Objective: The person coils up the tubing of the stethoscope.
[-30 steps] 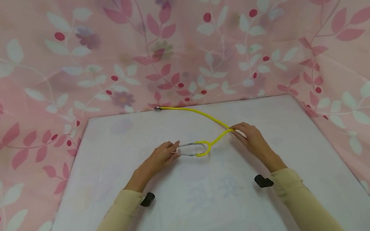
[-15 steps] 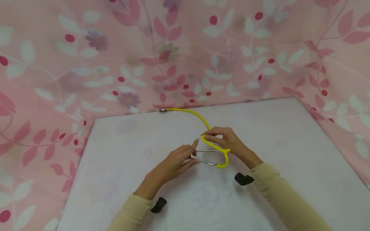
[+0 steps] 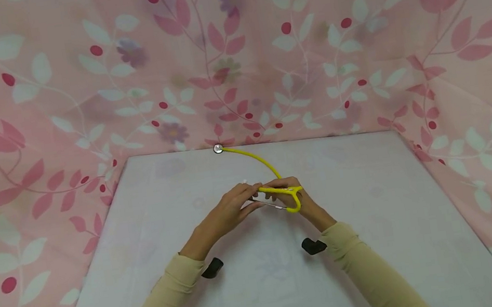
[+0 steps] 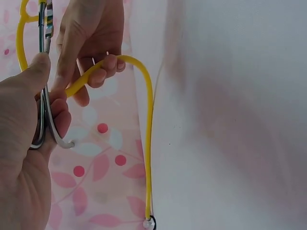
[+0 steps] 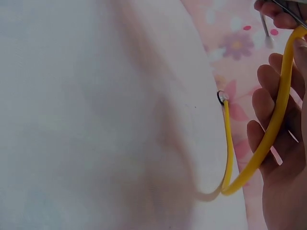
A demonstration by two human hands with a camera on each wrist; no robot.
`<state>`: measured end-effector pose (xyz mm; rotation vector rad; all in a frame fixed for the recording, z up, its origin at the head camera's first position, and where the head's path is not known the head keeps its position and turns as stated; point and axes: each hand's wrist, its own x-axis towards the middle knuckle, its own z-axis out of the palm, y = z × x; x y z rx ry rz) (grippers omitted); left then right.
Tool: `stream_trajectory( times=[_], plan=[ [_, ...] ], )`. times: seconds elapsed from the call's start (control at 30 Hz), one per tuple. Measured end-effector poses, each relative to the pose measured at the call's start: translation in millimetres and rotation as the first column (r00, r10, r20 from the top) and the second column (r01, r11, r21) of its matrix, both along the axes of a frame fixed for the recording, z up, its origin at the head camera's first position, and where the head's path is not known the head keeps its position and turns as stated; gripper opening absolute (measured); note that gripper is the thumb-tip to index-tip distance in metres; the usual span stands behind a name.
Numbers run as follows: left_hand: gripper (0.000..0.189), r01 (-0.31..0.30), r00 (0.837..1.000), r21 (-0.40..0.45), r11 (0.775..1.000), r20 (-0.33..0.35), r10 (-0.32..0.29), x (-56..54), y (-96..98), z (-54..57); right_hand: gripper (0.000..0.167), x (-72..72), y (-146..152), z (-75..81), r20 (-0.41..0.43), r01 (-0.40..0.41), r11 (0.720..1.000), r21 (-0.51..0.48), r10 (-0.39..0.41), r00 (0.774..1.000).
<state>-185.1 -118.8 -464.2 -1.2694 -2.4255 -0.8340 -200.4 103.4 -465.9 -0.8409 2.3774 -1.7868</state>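
Observation:
A stethoscope with yellow tubing [image 3: 260, 159] is between both hands above the table. My left hand [image 3: 229, 211] grips its metal ear tubes [image 4: 52, 125], and the folded-back tubing reaches its fingertips. The yellow fork end points toward my right wrist. Close by, my right hand [image 3: 309, 206] holds the tubing, which runs across its curled fingers, as the left wrist view shows. From there the tube arcs away to the round chest piece [image 3: 218, 148], lying at the table's far edge. In the right wrist view the tubing [image 5: 278, 114] crosses the right hand [image 5: 285, 184].
A white-covered table [image 3: 264, 282] lies under the hands. Pink curtain cloth with leaf prints [image 3: 233, 61] hangs behind it and along both sides. Black camera mounts [image 3: 313, 245] stick out below both wrists.
My right hand has moved left, close to my left hand, folding the tubing back along the ear tubes. The chest piece has turned its round face up at the far edge.

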Motion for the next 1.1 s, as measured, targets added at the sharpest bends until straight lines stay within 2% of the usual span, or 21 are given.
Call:
stream_trajectory(
  times=[0.1, 0.2, 0.33, 0.43, 0.57, 0.67, 0.77, 0.9, 0.97, 1.1],
  plan=[
    [0.052, -0.015, 0.999, 0.017, 1.0, -0.029, 0.015, -2.1, 1.1, -1.7, 0.019, 2.5, -4, -3.8, 0.021, 0.021, 1.0, 0.008, -0.021, 1.0],
    [0.053, -0.047, 0.996, 0.033, 0.998, -0.068, 0.049, -5.4, 2.3, -4.3, 0.022, 4.8, -7, -13.3, 0.061, 0.012, 1.0, -0.02, -0.01, 0.998],
    [0.054, -0.105, 0.989, 0.059, 0.993, -0.102, 0.11, -10.9, 2.5, -10.0, 0.028, 9.0, -9, -30.9, 0.024, 0.006, 0.999, -0.035, -0.005, 1.0],
    [0.053, -0.127, 0.986, 0.08, 0.989, -0.099, 0.135, -14.1, 0.8, -14.5, 0.028, 14.0, -9, -41.5, -0.085, 0.054, 0.997, 0.053, -0.05, 0.995],
    [0.053, -0.169, 0.981, 0.079, 0.982, -0.087, 0.176, -16.4, -2.3, -18.6, 0.031, 24.8, -5, -46.7, -0.183, 0.132, 0.965, 0.228, -0.091, 0.979],
    [0.054, -0.222, 0.971, 0.077, 0.972, -0.079, 0.228, -17.4, -5.6, -19.6, 0.035, 34.7, -2, -43.8, -0.214, 0.143, 0.938, 0.315, -0.077, 0.974],
    [0.055, -0.26, 0.962, 0.073, 0.963, -0.071, 0.265, -18.6, -8.8, -20.5, 0.035, 42.8, 0, -34.6, -0.268, 0.152, 0.922, 0.356, -0.055, 0.962],
    [0.055, -0.273, 0.958, 0.057, 0.96, -0.07, 0.276, -21.3, -12.0, -22.2, 0.034, 51.9, 4, -16.8, -0.368, 0.214, 0.88, 0.424, -0.048, 0.929],
    [0.054, -0.287, 0.953, 0.063, 0.956, -0.078, 0.292, -23.3, -13.8, -23.7, 0.03, 56.7, 6, -7.5, -0.412, 0.256, 0.849, 0.463, -0.05, 0.91],
    [0.05, -0.352, 0.932, 0.07, 0.933, -0.071, 0.357, -26.0, -19.0, -27.3, 0.021, 65.2, 6, 7.6, -0.496, 0.304, 0.822, 0.481, -0.031, 0.868]
  ],
)
